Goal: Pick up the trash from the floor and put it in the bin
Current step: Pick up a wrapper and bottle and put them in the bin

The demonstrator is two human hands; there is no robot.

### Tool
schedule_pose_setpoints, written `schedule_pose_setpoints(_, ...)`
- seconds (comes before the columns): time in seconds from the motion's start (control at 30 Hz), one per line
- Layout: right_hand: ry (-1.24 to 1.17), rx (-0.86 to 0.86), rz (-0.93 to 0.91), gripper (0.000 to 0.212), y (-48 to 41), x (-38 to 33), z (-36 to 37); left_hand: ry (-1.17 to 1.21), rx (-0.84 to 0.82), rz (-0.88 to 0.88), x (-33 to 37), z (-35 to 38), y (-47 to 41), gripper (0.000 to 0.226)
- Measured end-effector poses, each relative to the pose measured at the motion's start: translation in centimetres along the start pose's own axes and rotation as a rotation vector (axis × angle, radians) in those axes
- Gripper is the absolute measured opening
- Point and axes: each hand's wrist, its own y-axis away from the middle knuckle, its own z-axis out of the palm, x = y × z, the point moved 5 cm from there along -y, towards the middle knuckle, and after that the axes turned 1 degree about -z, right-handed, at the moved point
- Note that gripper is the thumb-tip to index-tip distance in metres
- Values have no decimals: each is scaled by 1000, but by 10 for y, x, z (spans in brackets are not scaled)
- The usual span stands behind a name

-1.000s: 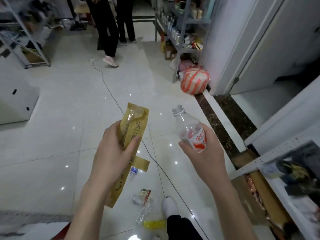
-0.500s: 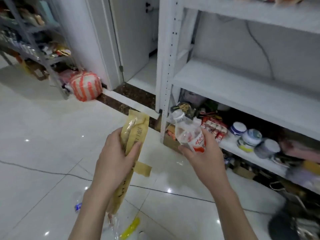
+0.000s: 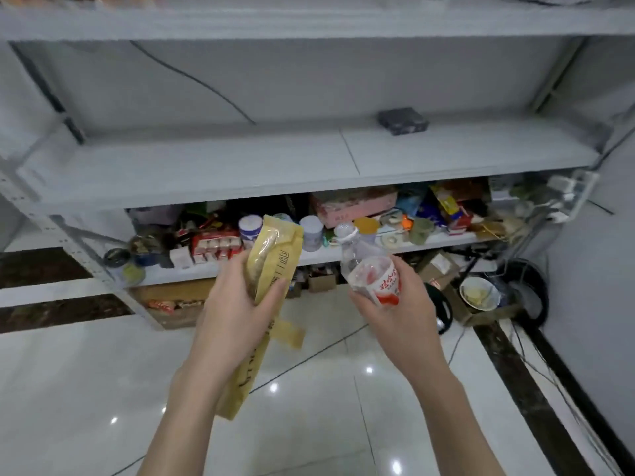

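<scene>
My left hand grips a long yellow paper bread bag, held upright with its lower end hanging below my wrist. My right hand holds a clear plastic bottle with a red and white label and a clear cap, tilted slightly left. Both are held at chest height in front of a white shelving unit. No bin shows in the view.
The white shelving unit fills the view; its low shelf is crowded with boxes, jars and packets. Cardboard boxes sit under it on the glossy tiled floor. A bowl and a black cable coil lie at the right, by the wall.
The view has swung right from the open floor with the people and littered trash to face the shelves squarely. Both hands keep the same hold on the bag and bottle.
</scene>
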Motion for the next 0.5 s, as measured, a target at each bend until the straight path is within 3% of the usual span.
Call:
schedule_pose_setpoints(0.27, 36, 178, 199, 77, -36, 109, -115, 16, -170, 156, 90, 137, -41, 48)
schedule_pose_setpoints(0.5, 130, 189, 225, 70, -125, 162, -142, 21, -262, 151, 123, 250, -114, 54)
